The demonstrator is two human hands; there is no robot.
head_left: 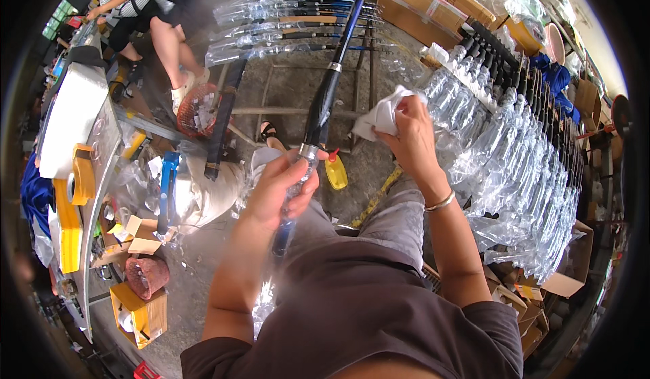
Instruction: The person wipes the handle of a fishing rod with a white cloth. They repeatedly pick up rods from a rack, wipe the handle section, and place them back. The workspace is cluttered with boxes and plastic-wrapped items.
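A long black fishing rod (319,111) with silver collars slants up and away through the middle of the view. My left hand (279,188) is closed round its lower end, just below a silver collar, where clear plastic seems to cover the rod. To the right, my right hand (414,138) pinches a crumpled white cloth (384,113), held apart from the rod. A bracelet circles that wrist. Beneath the hands, a yellow bottle (335,173) with a red top stands on the floor near my legs.
Several plastic-wrapped rods (271,35) lie across a metal frame ahead. More wrapped rods (508,169) lean in a dense row at right, near cardboard boxes (430,10). A red basket (196,110), tape rolls (83,176) and another person's legs (168,47) are at left.
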